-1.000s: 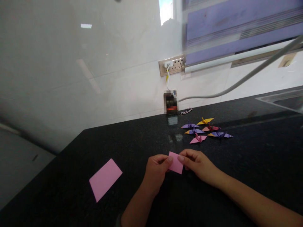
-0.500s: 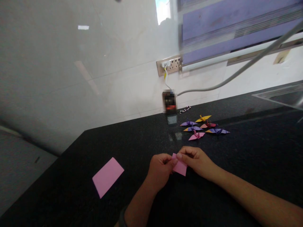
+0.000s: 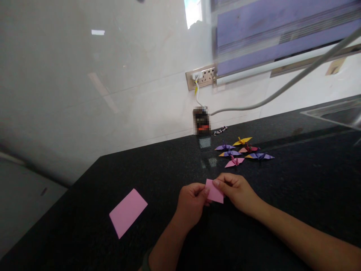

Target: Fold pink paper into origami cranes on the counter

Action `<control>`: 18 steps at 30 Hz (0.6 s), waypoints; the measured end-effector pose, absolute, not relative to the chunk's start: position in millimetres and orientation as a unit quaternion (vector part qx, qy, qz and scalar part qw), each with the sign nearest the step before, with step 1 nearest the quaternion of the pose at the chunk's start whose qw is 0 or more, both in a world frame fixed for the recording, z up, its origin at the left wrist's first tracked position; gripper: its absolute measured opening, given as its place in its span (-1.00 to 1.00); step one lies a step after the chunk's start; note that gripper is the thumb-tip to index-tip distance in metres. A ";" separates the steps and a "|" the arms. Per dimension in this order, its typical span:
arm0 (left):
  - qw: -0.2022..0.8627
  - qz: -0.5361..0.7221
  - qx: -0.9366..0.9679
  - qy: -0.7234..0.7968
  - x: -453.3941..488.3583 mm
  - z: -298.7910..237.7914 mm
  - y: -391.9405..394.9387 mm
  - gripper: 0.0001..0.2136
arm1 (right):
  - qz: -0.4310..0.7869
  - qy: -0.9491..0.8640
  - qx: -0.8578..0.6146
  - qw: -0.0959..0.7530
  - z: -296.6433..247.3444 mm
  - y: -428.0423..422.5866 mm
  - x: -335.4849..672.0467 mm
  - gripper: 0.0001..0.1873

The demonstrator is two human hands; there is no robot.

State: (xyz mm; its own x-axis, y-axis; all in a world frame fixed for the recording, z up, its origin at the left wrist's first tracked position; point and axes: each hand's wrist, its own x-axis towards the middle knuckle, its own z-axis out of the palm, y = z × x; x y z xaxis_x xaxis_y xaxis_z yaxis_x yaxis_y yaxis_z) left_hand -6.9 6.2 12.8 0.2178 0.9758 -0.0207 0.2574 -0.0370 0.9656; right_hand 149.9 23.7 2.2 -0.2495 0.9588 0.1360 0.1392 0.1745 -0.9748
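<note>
Both my hands pinch a small folded pink paper (image 3: 214, 192) just above the black counter (image 3: 296, 180). My left hand (image 3: 191, 203) grips its left edge with fingers curled. My right hand (image 3: 235, 190) holds its top right edge between thumb and forefinger. A larger folded pink sheet (image 3: 128, 212) lies flat on the counter to the left of my hands, untouched.
Several folded paper cranes (image 3: 242, 150) in purple, yellow, pink and red sit further back on the counter. A small dark device (image 3: 202, 121) stands against the tiled wall under a socket strip (image 3: 200, 77), with a cable. A grey hose crosses at right; the counter edge drops off at left.
The small pink paper has been pinched narrower between my fingers and lifted slightly; both hands stayed close together in the same spot.
</note>
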 end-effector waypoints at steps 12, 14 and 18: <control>0.449 0.444 0.583 0.511 -7.6 17.5 5.0 -0.75 | 0.568 -0.607 -0.405 0.380 -3.1 15.1 138.6 -0.77; 0.441 0.453 0.571 0.525 -6.6 16.3 5.2 -0.74 | 0.553 -0.618 -0.417 0.371 -4.0 15.7 139.2 -0.75; 0.436 0.460 0.549 0.545 -6.8 16.6 6.4 -0.73 | 0.527 -0.623 -0.439 0.377 -4.3 17.5 142.1 -0.68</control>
